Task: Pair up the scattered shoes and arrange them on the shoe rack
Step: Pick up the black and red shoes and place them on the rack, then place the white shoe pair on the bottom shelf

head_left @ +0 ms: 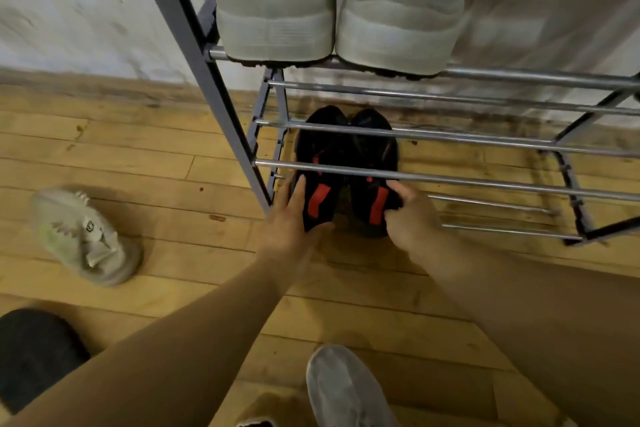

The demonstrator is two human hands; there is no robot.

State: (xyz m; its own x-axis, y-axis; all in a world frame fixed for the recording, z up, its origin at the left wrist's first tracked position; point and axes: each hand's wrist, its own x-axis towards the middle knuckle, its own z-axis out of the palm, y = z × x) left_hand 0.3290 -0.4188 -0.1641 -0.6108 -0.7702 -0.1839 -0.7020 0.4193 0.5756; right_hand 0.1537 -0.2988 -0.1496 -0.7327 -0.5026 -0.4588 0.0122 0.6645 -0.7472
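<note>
Head view: our left grip [294,215] and right grip [410,215] each pinch a heel of the black sneakers [325,149], low in the shoe rack [219,107]; likely light, heels firmest.

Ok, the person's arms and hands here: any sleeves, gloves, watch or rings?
The left forearm and right forearm are bare to the frame edge, no sleeve in view. The left hand and right hand wear no gloves. No watch, bracelet or ring shows, though the picture is slightly blurred.
</note>
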